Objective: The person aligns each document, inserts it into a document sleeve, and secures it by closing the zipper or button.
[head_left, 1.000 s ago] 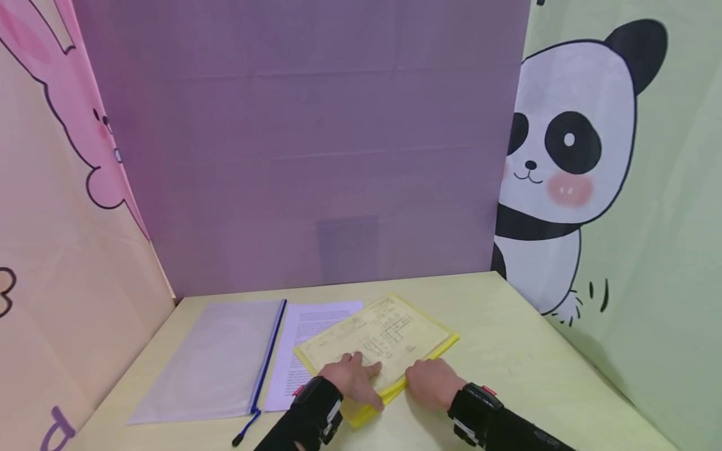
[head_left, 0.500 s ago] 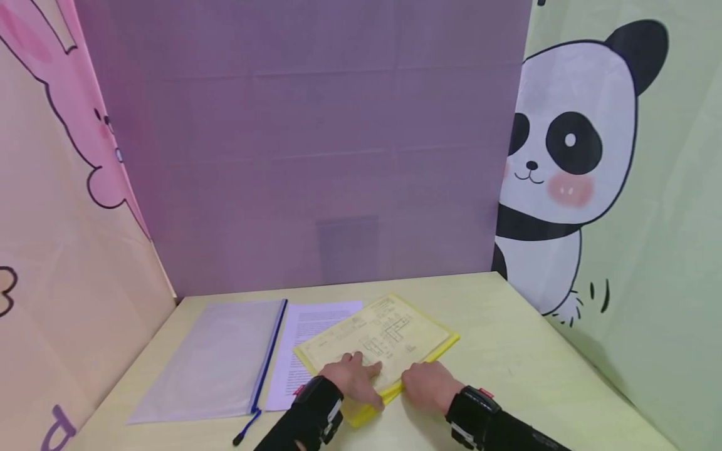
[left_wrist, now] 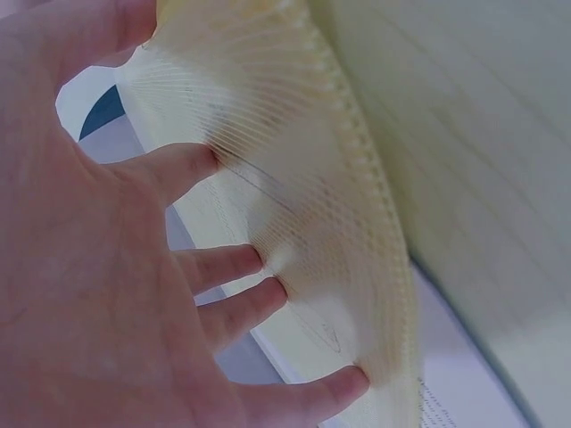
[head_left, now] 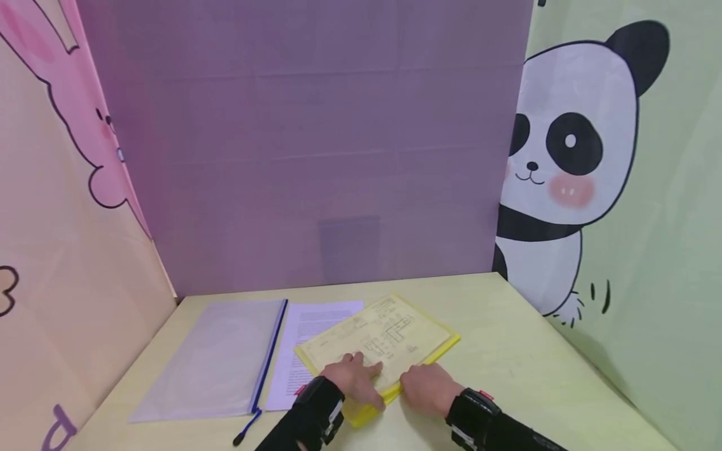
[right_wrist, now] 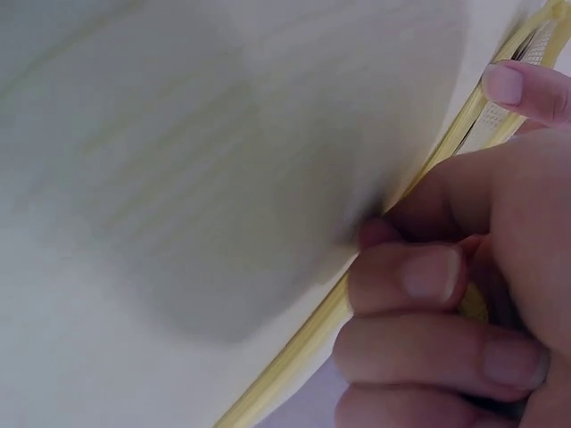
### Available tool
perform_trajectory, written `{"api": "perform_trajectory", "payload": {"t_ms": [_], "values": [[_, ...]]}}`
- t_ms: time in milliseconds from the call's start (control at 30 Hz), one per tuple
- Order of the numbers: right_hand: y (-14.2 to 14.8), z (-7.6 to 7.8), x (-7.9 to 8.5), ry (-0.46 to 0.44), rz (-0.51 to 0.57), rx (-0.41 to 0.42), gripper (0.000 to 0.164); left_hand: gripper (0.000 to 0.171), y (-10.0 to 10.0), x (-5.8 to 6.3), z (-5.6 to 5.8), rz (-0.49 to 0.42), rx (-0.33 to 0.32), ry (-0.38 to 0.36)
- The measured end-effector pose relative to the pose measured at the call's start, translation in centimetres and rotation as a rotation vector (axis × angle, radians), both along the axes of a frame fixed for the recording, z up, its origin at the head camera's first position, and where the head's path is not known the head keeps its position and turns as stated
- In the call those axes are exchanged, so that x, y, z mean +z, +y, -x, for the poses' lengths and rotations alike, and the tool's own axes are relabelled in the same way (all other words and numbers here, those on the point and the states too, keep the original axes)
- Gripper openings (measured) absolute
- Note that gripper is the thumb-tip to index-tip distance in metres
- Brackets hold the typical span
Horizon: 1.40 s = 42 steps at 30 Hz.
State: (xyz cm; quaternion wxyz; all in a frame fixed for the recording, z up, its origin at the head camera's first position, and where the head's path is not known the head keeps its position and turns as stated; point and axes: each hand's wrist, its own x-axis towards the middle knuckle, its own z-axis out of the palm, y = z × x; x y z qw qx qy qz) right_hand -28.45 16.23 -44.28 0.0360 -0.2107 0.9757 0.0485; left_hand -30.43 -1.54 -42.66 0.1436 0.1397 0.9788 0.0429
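A yellow mesh zip folder [head_left: 408, 332] lies slanted on the table, a sheet with printed diagrams showing through it. My left hand [head_left: 354, 379] rests on its near part. In the left wrist view the spread fingers [left_wrist: 236, 267] press into the mesh. At the folder's right-hand edge, my right hand [head_left: 430, 387] is curled and pinches the zipper pull, mostly hidden by the fingers. A bit of yellow [right_wrist: 475, 303] shows inside that grip in the right wrist view, beside the yellow zipper edge [right_wrist: 303, 352]. My left thumb [right_wrist: 508, 86] sits on this edge further along.
Left of the folder, a text-printed sheet [head_left: 296, 341] lies partly under it. Further left is a translucent folder [head_left: 209, 363] with a blue zipper edge and a cord pull [head_left: 246, 428]. A purple panel [head_left: 327, 156] stands behind the table [head_left: 507, 351].
My right hand has slid slightly left and toward me along the yellow folder's edge, then stays almost still. My left hand and the folders keep their places.
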Motion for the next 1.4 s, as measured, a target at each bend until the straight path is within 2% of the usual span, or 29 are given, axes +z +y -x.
{"api": "perform_trajectory", "payload": {"t_ms": [200, 733, 1033, 1400], "values": [[-0.6, -0.2, -0.2, -0.027, 0.010, 0.058, 0.016, 0.079, 0.0, 0.3, -0.2, -0.013, 0.006, -0.008], [-0.7, -0.3, -0.2, -0.040, 0.019, 0.052, 0.017, 0.078, 0.0, 0.0, 0.0, -0.016, 0.001, -0.026], [-1.0, -0.4, -0.2, -0.014, 0.023, 0.124, 0.017, 0.079, 0.0, 0.3, -0.1, -0.031, 0.005, -0.036], [-1.4, -0.5, -0.7, -0.028, 0.059, 0.173, 0.017, 0.083, 0.1, 0.1, -0.1, -0.019, 0.007, -0.033]]}}
